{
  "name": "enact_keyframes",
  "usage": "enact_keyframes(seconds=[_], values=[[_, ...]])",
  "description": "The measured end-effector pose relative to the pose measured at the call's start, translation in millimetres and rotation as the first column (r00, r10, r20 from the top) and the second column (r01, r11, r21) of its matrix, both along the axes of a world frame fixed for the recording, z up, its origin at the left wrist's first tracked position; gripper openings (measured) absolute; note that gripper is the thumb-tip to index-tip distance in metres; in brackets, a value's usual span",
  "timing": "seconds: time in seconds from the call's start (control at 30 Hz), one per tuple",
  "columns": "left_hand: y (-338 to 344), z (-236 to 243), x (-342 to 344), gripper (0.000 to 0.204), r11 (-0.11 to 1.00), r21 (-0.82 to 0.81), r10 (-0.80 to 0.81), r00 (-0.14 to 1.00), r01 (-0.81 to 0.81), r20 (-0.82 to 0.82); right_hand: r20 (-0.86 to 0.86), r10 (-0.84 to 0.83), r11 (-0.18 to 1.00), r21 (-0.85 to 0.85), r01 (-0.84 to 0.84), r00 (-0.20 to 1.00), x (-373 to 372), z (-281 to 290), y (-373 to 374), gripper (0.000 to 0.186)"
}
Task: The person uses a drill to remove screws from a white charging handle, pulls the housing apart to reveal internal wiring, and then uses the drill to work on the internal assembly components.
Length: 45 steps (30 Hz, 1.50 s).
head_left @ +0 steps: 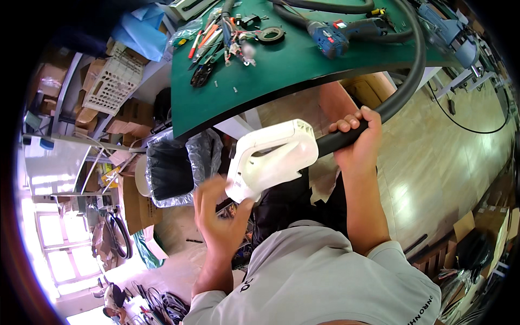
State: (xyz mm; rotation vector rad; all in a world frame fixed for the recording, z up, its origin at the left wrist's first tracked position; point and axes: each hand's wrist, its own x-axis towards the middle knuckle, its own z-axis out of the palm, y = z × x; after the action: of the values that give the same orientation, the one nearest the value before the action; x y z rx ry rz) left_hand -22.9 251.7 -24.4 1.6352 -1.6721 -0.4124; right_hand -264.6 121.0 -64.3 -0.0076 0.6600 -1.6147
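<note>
A white plastic handle shell [273,157] with a loop-shaped grip opening hangs in front of me, tilted, its lower right edge uneven. A thick black cable [336,143] runs into its upper right end. My right hand [357,138] is closed around that cable just behind the shell. Slightly blurred, my left hand [219,214] is at the shell's lower left end, thumb and fingers apart on either side of it. The thumb tip lies at the shell's edge; whether it presses on it I cannot tell.
On the green table [244,103] lie a blue cordless drill [327,39], a roll of tape [270,35], and several pens, tools and wires. The cable curves over the table's right side. A lined bin [170,168] stands left, beside shelves with a white crate [115,84].
</note>
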Motion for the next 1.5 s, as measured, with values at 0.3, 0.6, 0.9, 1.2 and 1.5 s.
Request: enact_keyframes(seconds=[0.3, 0.6, 0.9, 1.2, 1.5], values=[[-59, -7, -8, 0.125, 0.991, -0.096, 0.109, 0.972, -0.09, 0.207, 0.205, 0.011, 0.962, -0.27, 0.046, 0.979, -16, 52, -9, 0.017], [-155, 52, -45, 0.128, 0.923, -0.373, -0.046, 0.99, 0.094, 0.136, 0.26, -0.096, 0.794, -0.562, 0.232, 0.961, -62, 126, -32, 0.019], [-243, 17, -70, 0.08, 0.817, -0.53, -0.458, 0.815, 0.228, -0.355, 0.309, -0.128, 0.776, -0.561, 0.289, 0.942, -52, 127, -50, 0.019], [-274, -59, -39, 0.06, 0.917, -0.27, -0.365, 0.891, 0.294, -0.268, 0.231, -0.151, 0.702, -0.66, 0.269, 0.961, -48, 75, -60, 0.013], [-275, 51, -74, 0.052, 0.846, 0.204, -0.386, 0.829, 0.493, -0.405, 0.094, -0.204, 0.652, -0.73, 0.207, 0.974, -56, 66, -61, 0.019]])
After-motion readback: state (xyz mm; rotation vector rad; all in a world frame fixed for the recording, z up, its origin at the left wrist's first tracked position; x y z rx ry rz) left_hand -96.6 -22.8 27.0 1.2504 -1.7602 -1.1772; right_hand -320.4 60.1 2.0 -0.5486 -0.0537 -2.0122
